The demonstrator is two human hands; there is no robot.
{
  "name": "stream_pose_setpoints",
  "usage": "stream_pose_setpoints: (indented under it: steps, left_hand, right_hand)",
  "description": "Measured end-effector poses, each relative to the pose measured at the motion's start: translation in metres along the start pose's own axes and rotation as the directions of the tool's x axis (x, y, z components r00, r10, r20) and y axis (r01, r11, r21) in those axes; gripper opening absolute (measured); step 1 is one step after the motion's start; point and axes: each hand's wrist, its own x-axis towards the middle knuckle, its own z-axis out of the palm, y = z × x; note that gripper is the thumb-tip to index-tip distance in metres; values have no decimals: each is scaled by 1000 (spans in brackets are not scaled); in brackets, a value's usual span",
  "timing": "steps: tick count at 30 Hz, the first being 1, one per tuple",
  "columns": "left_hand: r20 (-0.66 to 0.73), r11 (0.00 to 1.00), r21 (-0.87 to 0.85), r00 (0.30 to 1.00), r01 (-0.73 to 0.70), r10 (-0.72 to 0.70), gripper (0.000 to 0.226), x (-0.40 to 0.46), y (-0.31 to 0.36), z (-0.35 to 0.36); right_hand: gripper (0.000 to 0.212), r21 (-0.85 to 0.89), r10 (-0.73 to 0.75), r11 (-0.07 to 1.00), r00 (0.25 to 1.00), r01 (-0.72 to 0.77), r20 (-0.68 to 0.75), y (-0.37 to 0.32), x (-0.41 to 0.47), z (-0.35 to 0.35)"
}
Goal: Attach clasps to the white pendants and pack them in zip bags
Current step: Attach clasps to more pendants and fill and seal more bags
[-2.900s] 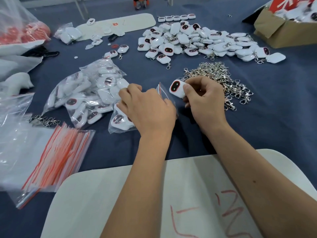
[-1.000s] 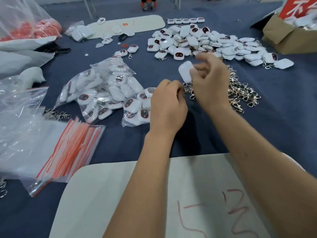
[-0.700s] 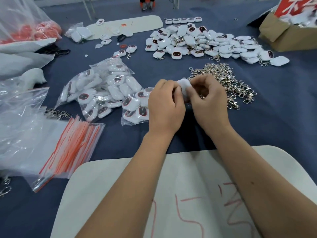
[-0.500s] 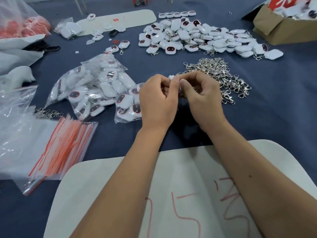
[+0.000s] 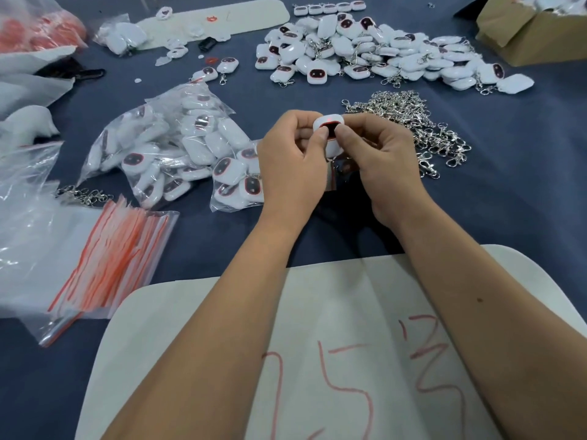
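Observation:
A white pendant [image 5: 330, 127] with a dark red-rimmed face is held up between both hands above the blue cloth. My left hand [image 5: 293, 168] pinches its left side with thumb and fingers. My right hand [image 5: 382, 166] pinches its right side, and a small metal clasp part hangs below it between my palms. A heap of silver clasps [image 5: 416, 128] lies just right of my hands. Loose white pendants [image 5: 374, 54] are piled at the back. A small zip bag with pendants [image 5: 238, 182] lies left of my left hand.
A larger clear bag full of pendants [image 5: 162, 144] lies to the left. Empty zip bags with red strips [image 5: 108, 258] are stacked at the left front. A cardboard box [image 5: 533, 30] stands at the back right. A white board with red writing [image 5: 349, 360] lies under my forearms.
My right hand picked a pendant from the back pile and brought it to my left hand. Both hands now hold it raised, face showing; before, my fingers hid it.

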Motion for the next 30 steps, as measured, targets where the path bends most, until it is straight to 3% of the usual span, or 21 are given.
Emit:
stream_pose_setpoints:
  steps: [8,15,19,30]
  left_hand:
    - [13,999,-8,999,-35,35,5,-2,-2,0]
    - [-69,975,164,984,-149,162,15,-7,-5,7]
    - [-95,973,199,986,-114,134,13,-6,-6,7]
    - [-3,946,296,990,-131,138,6,-7,-8,9]
  right_hand:
    - [10,39,6,999,1000,-6,-11,-1,-1,1]
    - [7,-73,2,997,997,-8,-76,-1,-1,3]
    - [7,31,87,996,985,-83,-148,1,2,2]
    - [9,48,110,994,976,-103,-189,2,5,3]
